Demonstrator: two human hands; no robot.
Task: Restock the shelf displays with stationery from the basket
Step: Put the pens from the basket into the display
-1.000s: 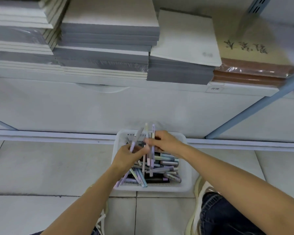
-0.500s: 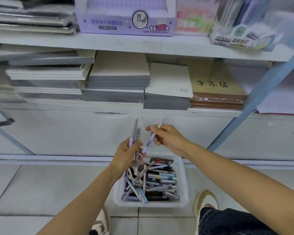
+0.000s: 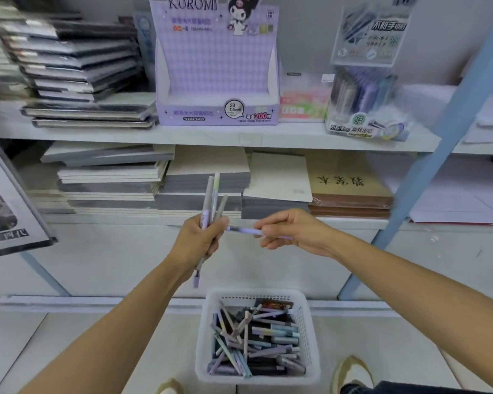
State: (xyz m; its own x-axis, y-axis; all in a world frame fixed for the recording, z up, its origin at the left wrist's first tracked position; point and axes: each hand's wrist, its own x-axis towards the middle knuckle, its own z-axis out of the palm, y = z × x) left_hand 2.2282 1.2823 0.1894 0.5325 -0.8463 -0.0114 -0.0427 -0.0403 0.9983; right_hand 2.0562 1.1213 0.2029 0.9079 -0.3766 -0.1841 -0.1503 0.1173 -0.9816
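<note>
My left hand (image 3: 201, 241) grips a bundle of pens (image 3: 213, 194) upright. My right hand (image 3: 292, 230) pinches a single purple pen (image 3: 246, 230) sideways, its tip near my left fingers. Below, on the floor, the white basket (image 3: 256, 380) holds loose pens (image 3: 256, 342). A purple Kuromi display box (image 3: 217, 81) stands on the upper shelf (image 3: 211, 136).

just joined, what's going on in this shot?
A person is restocking stationery. Their left hand grips a bunch of pens, held roughly upright. Their right hand pinches a single purple pen, held about level with its tip pointing at the bunch. A white basket on the floor below holds many more loose pens. On the shelf above, a purple display box looks empty from here. Nothing in hand has reached the shelf yet.
</note>
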